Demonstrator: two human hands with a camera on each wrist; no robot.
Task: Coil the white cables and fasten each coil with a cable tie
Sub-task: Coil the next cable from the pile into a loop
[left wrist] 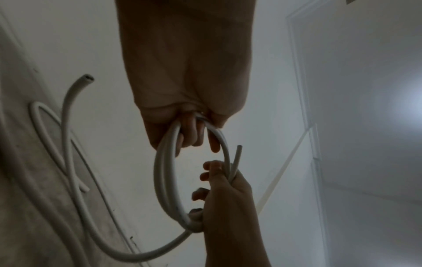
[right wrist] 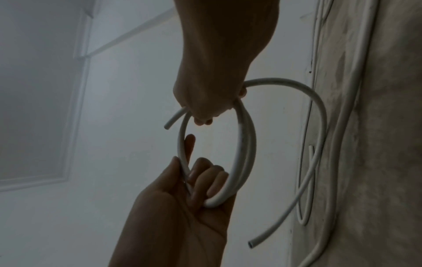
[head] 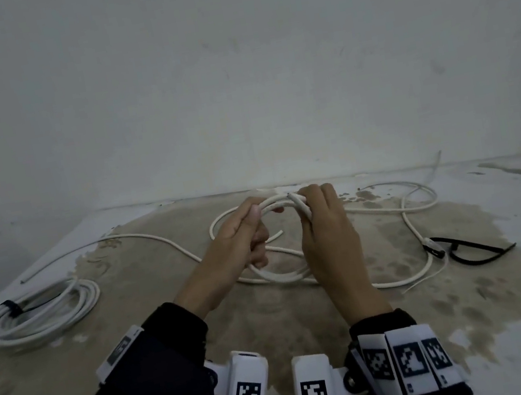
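Note:
Both hands hold a small coil of white cable (head: 279,201) just above the stained surface, in the middle of the head view. My left hand (head: 251,233) grips the coil's left side, thumb on top. My right hand (head: 314,212) grips its right side, where a short cut end sticks up. In the left wrist view the coil (left wrist: 163,173) hangs as two or three loops between my left hand (left wrist: 189,130) and my right hand (left wrist: 219,180). The right wrist view shows the same coil (right wrist: 245,144) with the rest of the cable trailing onto the surface. A black cable tie (head: 470,249) lies at the right.
A finished coil (head: 46,313) bound with a black tie (head: 10,307) lies at the far left. Loose white cables (head: 156,247) sprawl across the surface behind and under the hands, out to the right (head: 410,226). A white wall (head: 231,80) rises just behind.

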